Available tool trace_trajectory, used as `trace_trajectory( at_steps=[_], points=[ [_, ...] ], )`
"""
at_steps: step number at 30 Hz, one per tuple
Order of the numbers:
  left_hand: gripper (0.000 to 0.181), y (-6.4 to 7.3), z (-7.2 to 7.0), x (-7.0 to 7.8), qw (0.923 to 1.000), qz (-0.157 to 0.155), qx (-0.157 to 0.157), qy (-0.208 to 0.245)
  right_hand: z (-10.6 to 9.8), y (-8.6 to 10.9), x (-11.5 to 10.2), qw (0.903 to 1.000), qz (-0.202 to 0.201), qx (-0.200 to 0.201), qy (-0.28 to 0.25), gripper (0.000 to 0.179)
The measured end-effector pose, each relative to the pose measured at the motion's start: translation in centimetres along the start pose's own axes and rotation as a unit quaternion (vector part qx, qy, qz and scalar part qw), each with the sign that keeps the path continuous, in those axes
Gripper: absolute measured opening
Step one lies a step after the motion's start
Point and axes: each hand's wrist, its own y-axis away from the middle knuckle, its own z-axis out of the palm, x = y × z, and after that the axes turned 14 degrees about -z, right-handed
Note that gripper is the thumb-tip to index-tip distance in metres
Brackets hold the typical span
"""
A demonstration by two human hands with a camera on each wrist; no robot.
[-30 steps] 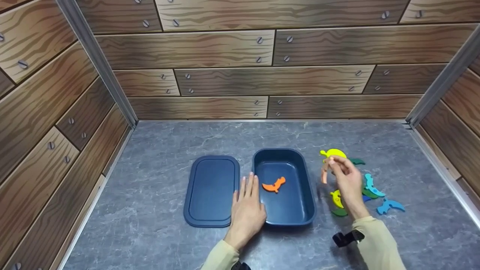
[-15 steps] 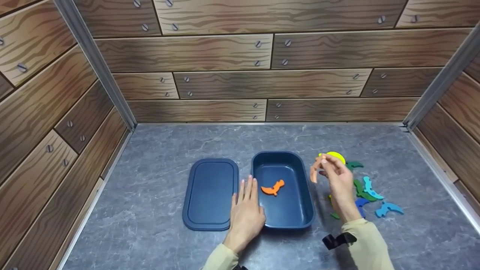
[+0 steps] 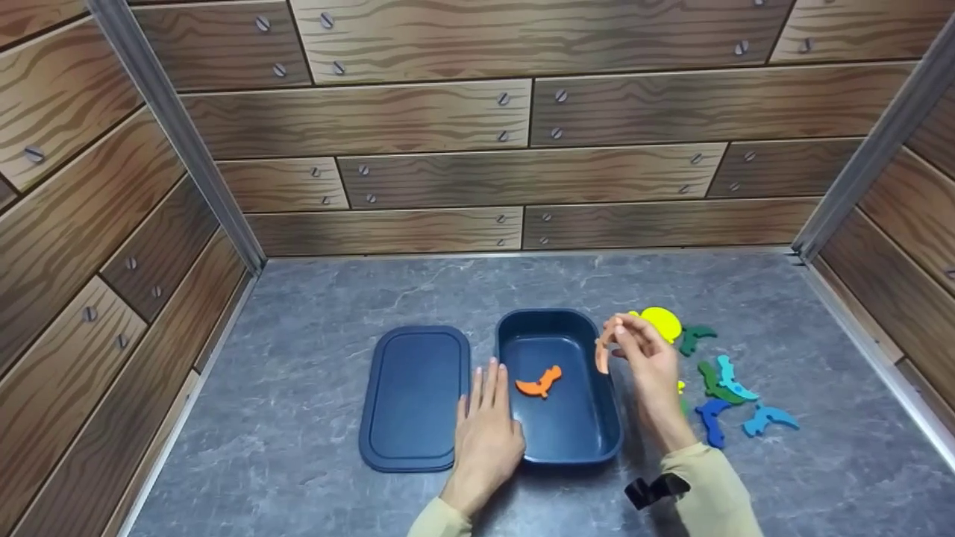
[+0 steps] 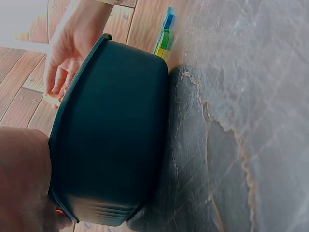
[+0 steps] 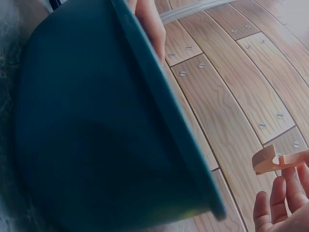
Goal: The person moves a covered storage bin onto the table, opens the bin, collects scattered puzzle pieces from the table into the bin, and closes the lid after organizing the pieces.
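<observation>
My left hand (image 3: pixel 489 436) rests with straight fingers along the left rim of a dark blue open box (image 3: pixel 616 436). Inside the box lies one bright orange dinosaur-shaped piece (image 3: pixel 543 382). Over the box's right rim, my right hand (image 3: pixel 650 365) pinches a pale orange curved piece (image 3: pixel 603 354) between thumb and fingers. The right wrist view shows this pale piece (image 5: pixel 264 160) held at the fingertips, above the rim and apart from it. In the left wrist view the box's outer wall (image 4: pixel 111 125) hides most of the left hand's fingers.
A flat blue lid (image 3: pixel 416 399) lies left of the box. Right of it are a yellow piece (image 3: pixel 662 324), green pieces (image 3: pixel 697 337), a turquoise piece (image 3: pixel 733 378), a dark blue piece (image 3: pixel 712 421) and a light blue piece (image 3: pixel 770 420). Wood-patterned walls enclose the grey table.
My right hand has moved left with the pale orange piece, from above the loose pieces to the box's right rim. The left hand stays on the box. The view has tilted slightly.
</observation>
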Motion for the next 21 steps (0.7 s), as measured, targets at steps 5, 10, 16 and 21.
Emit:
trace_trajectory(
  at_steps=[5, 10, 16, 21],
  points=[
    [0.074, 0.1, 0.0, 0.1, 1.0000, -0.003, -0.001, 0.001, 0.5, 0.3, -0.2, 0.9999, -0.009, -0.011, 0.006, 0.034],
    [0.074, 0.0, 0.0, 0.2, 1.0000, -0.004, 0.001, -0.002, 1.3, 0.1, -0.5, 0.9987, -0.038, -0.033, -0.011, 0.032],
    [0.073, 0.1, 0.1, 0.1, 1.0000, -0.001, 0.006, -0.002, 2.1, -0.1, -0.6, 0.9953, -0.071, -0.061, -0.025, 0.030],
    [0.073, 0.0, 0.0, 0.2, 1.0000, 0.000, 0.009, 0.000, 2.5, -0.3, -0.9, 0.9936, -0.087, -0.072, -0.001, 0.026]
  ],
)
